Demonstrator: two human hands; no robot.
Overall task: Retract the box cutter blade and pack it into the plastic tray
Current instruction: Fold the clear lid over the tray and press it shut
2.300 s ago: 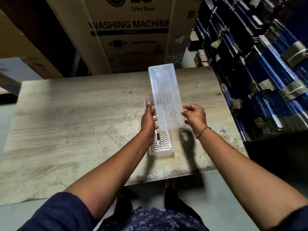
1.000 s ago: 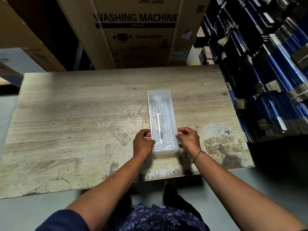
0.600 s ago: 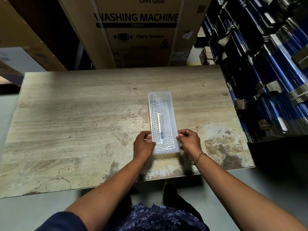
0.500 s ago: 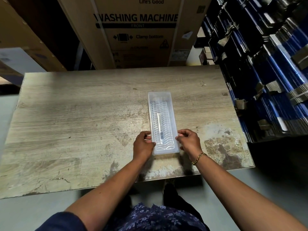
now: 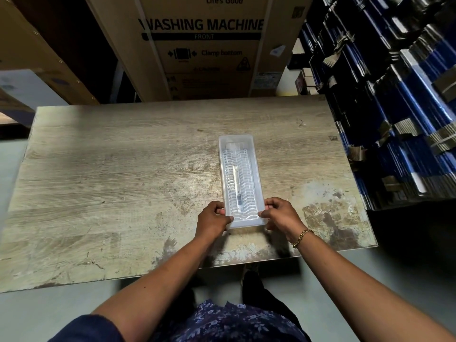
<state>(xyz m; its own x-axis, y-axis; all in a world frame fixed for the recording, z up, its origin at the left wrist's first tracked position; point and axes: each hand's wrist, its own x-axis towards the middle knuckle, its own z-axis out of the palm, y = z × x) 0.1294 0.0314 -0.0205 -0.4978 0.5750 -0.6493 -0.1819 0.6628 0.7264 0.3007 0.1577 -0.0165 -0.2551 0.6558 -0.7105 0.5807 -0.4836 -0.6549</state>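
— Where's the cutter (image 5: 238,188)?
— Inside the clear tray (image 5: 256,178), lying lengthwise, lid seemingly on.
— And the hands?
— Left hand (image 5: 212,219) and right hand (image 5: 280,214) pinch the tray's near corners on the table (image 5: 111,181).
— Step?
— Probably closing it; next, press the edges evenly.

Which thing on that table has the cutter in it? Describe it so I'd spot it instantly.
Find the worn wooden table before the washing machine carton. Right of its centre lies a long clear plastic tray, its near end pinched between the left hand and right hand. It is the table's only object, translucent and ribbed.
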